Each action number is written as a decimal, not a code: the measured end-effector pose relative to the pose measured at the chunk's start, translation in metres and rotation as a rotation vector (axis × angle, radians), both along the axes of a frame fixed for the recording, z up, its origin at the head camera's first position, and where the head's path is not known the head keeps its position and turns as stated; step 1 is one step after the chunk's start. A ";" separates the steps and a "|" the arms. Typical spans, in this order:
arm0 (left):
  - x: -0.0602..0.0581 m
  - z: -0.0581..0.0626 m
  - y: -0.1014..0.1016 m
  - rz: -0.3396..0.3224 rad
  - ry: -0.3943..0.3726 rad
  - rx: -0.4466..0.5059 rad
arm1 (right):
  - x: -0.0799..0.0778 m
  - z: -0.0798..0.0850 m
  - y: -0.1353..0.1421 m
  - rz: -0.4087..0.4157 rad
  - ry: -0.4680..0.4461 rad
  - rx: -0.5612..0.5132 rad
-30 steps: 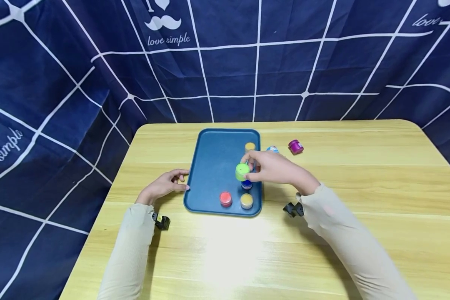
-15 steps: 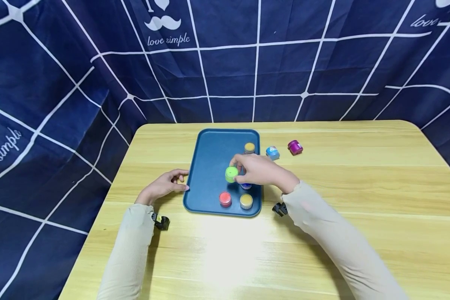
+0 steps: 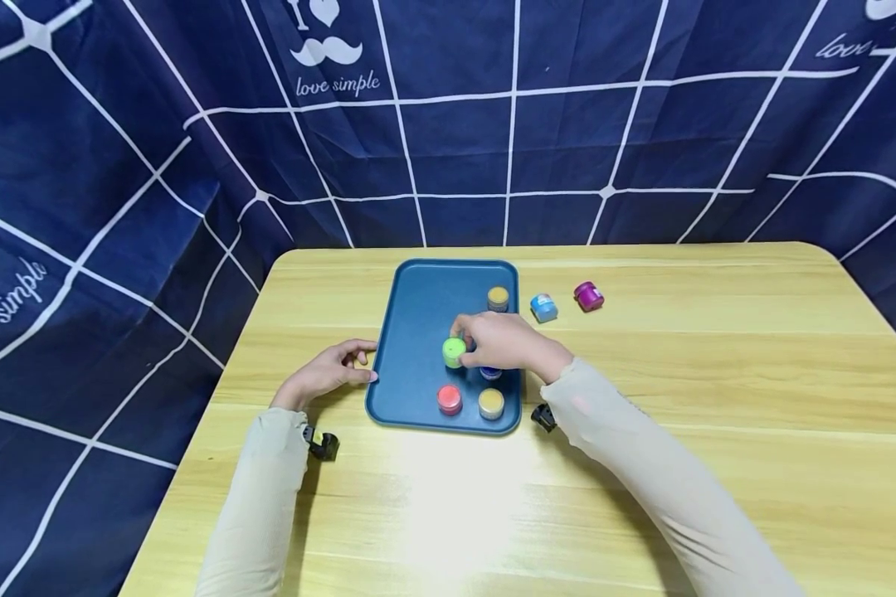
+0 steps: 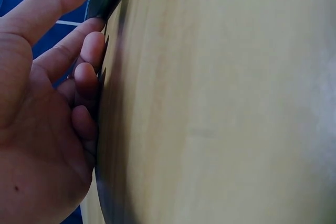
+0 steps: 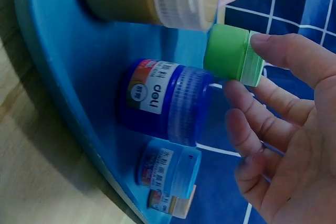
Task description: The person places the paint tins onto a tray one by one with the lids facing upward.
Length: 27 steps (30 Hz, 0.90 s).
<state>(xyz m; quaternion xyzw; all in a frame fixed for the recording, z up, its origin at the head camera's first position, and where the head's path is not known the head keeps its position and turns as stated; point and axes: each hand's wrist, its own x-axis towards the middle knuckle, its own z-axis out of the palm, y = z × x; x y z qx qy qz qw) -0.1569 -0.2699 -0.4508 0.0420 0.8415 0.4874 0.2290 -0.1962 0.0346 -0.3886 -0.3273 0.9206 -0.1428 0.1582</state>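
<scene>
My right hand (image 3: 502, 340) pinches a small green paint jar (image 3: 454, 352) between thumb and fingers, over the middle of the blue tray (image 3: 411, 315). Whether the jar's base touches the tray I cannot tell. A dark blue paint jar (image 5: 163, 100) stands on the tray beside this hand, partly covered by it in the head view. Beyond it, the right wrist view shows a light blue jar (image 5: 170, 169). Nearer me are a red jar (image 3: 450, 400) and a yellow-brown jar (image 3: 491, 404). My left hand (image 3: 327, 373) touches the tray's left edge with spread thumb and forefinger (image 4: 93, 24).
Another yellow-brown jar (image 3: 498, 298) stands at the tray's far right. Outside the tray, a light blue jar (image 3: 543, 308) and a purple jar (image 3: 588, 296) rest on the wooden table (image 3: 687, 348). A dark blue checked curtain (image 3: 463, 149) hangs behind the table.
My right hand has carried the green jar leftward and lowered it slightly towards me, uncovering the light blue jar outside the tray. The left hand stays at the tray's edge.
</scene>
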 end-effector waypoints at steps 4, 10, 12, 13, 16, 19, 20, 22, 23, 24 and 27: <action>0.001 0.001 0.000 -0.008 0.012 0.011 | -0.002 -0.003 -0.002 0.005 -0.012 0.015; 0.003 0.000 -0.001 -0.010 0.010 0.020 | -0.005 -0.009 -0.004 0.013 -0.025 0.027; 0.002 0.000 -0.001 -0.009 0.013 0.021 | -0.006 -0.010 -0.004 0.015 -0.023 0.030; 0.002 0.000 -0.001 -0.012 0.014 0.020 | -0.006 -0.010 -0.004 0.016 -0.022 0.031; 0.002 0.000 -0.001 -0.016 0.020 0.017 | -0.006 -0.010 -0.003 0.017 -0.022 0.032; 0.002 0.000 -0.001 -0.020 0.025 0.013 | -0.007 -0.009 -0.002 0.017 -0.034 0.021; 0.001 0.000 -0.001 -0.019 0.025 0.014 | -0.007 -0.009 -0.002 0.016 -0.040 0.018; 0.001 0.000 -0.001 -0.019 0.026 0.018 | -0.006 -0.010 -0.003 0.019 -0.047 0.013; 0.001 0.000 -0.001 -0.021 0.028 0.020 | -0.006 -0.010 -0.003 0.017 -0.050 0.012; 0.001 0.000 -0.001 -0.019 0.027 0.021 | -0.006 -0.010 -0.004 0.018 -0.050 0.014; 0.002 0.000 -0.001 -0.016 0.027 0.021 | -0.005 -0.011 -0.005 0.016 -0.051 0.018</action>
